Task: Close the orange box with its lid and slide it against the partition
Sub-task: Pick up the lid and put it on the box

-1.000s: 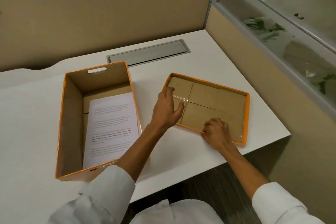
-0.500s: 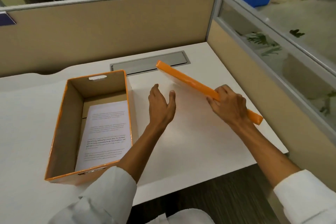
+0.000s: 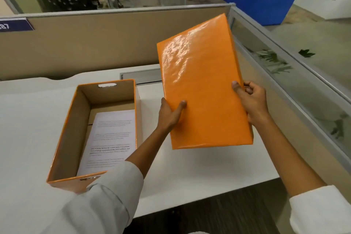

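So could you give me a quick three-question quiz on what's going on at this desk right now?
1. True or false: the orange lid already sits on the orange box.
2. Which holds the lid? A) left hand only B) right hand only C) both hands
3. Fill in: inside the box lies a printed ____.

Key: 1 false, the lid is held in the air to the box's right; 2 C; 3 paper sheet.
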